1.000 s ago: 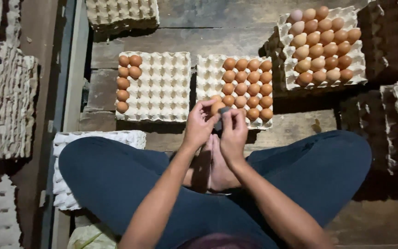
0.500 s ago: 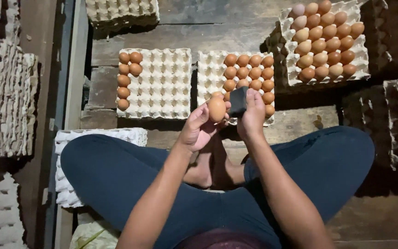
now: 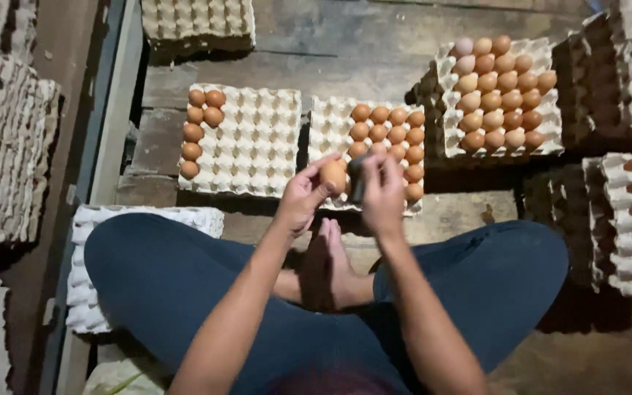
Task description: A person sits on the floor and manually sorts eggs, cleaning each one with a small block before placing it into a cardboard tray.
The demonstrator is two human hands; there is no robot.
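The left hand (image 3: 303,196) pinches a brown egg (image 3: 333,176) above the near edge of the half-filled middle tray (image 3: 330,139), the right hand (image 3: 383,194) grips a small dark object (image 3: 357,178) against it, and the left tray (image 3: 257,139) holds few eggs, its cups mostly open.

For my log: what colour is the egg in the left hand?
Light brown egg, clearest in the head view.
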